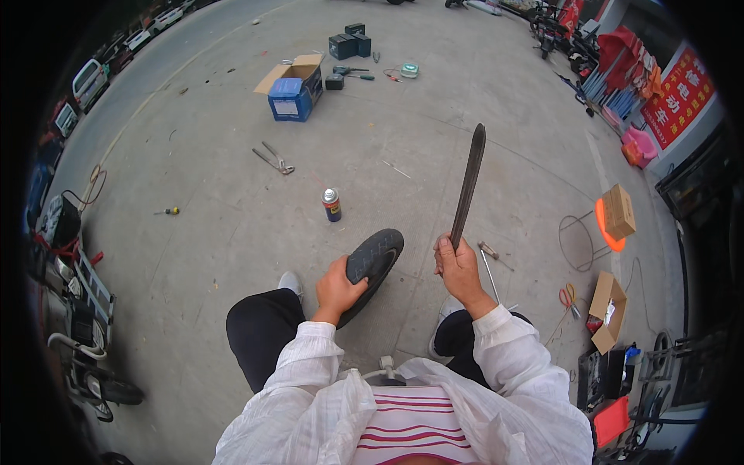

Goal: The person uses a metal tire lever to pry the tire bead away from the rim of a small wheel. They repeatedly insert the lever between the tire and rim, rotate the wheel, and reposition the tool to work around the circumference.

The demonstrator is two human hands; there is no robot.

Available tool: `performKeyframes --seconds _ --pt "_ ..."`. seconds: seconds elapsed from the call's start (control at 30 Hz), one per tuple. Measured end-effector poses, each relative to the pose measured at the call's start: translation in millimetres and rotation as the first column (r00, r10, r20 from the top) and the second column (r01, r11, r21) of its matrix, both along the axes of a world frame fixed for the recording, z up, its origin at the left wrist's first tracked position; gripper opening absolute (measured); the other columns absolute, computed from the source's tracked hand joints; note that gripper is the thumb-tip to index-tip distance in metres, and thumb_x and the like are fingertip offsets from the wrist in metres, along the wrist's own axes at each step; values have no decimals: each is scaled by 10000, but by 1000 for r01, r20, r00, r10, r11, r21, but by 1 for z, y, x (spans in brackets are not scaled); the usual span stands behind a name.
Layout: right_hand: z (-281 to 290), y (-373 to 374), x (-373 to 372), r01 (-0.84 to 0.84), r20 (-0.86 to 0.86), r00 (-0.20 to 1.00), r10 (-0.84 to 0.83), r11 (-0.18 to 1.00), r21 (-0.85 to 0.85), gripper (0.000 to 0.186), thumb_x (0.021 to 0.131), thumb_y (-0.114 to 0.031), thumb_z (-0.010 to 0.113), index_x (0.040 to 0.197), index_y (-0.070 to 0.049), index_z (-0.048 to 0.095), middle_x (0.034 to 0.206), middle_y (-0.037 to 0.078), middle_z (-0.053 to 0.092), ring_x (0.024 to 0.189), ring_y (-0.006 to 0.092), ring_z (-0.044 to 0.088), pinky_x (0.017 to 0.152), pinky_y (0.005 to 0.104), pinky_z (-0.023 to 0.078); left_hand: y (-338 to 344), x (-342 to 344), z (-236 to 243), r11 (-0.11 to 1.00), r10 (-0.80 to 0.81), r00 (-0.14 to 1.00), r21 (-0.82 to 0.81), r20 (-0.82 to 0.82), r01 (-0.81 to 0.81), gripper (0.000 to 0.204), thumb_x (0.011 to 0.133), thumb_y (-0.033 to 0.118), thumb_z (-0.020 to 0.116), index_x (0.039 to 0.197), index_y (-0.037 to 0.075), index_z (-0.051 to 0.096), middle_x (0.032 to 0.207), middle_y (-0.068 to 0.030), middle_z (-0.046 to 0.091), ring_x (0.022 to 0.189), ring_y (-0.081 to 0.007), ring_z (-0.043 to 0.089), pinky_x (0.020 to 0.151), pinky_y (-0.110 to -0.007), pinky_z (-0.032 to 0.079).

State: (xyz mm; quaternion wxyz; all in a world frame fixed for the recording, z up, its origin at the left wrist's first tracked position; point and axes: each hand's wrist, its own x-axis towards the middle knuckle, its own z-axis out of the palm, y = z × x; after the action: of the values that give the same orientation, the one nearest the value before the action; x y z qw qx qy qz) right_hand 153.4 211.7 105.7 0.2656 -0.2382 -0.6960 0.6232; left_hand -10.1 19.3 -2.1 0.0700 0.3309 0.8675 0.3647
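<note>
Red-striped white top point(415, 418) nearest. Left hand point(339, 289) wraps over tread of black tyre point(376, 257), tilted between shoes point(290, 283). Right hand point(461, 271) closed round long dark bar point(469, 182), tapered tip pointing away. Beyond: upright spray can point(332, 205) on concrete point(248, 217), then pincers point(280, 163), then open blue carton point(290, 101).

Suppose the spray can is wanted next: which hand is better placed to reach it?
Probably the left hand: it is nearer the spray can. It grips a black tire, though, so it would likely need freeing first; the right hand holds a long dark bar.
</note>
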Motion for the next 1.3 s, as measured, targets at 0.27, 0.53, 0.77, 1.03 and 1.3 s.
performKeyframes --seconds 0.27,0.53,0.77,1.03,1.3 --pt "-62 -10 20 -703 831 544 120 605 373 319 962 -303 533 929 7 603 823 234 653 793 442 628 678 530 474 1 3 8 999 -13 1000 -47 -16 13 642 687 388 757 1228 89 583 1116 -168 648 956 -385 650 791 -469 521" --pt "7 -4 9 -173 409 912 -24 882 439 267 962 -283 573 913 -26 624 722 164 626 651 329 609 604 424 457 4 5 6 1000 -15 1000 2 -23 15 631 693 378 757 1226 88 584 1117 -166 648 964 -382 650 793 -463 521" --pt "-11 -1 8 -68 249 968 30 987 144 277 961 -261 578 965 16 600 744 185 638 644 339 603 613 406 462 3 6 8 1000 -23 999 -10 -37 23 637 693 377 757 1233 88 583 1122 -163 649 967 -378 651 803 -460 521" --pt "-52 -2 18 -566 683 709 173 717 406 281 954 -270 555 912 1 617 794 256 637 779 466 610 691 524 464 4 9 9 999 -14 999 -33 -34 13 629 696 383 755 1225 89 581 1115 -164 647 965 -380 650 799 -465 519" --pt "18 -10 8 -181 247 957 151 978 102 249 985 -252 556 952 -8 594 645 89 571 574 219 537 567 363 438 2 7 5 1000 -4 1000 -14 -19 4 635 703 388 751 1234 87 577 1136 -166 642 979 -381 645 806 -465 517"
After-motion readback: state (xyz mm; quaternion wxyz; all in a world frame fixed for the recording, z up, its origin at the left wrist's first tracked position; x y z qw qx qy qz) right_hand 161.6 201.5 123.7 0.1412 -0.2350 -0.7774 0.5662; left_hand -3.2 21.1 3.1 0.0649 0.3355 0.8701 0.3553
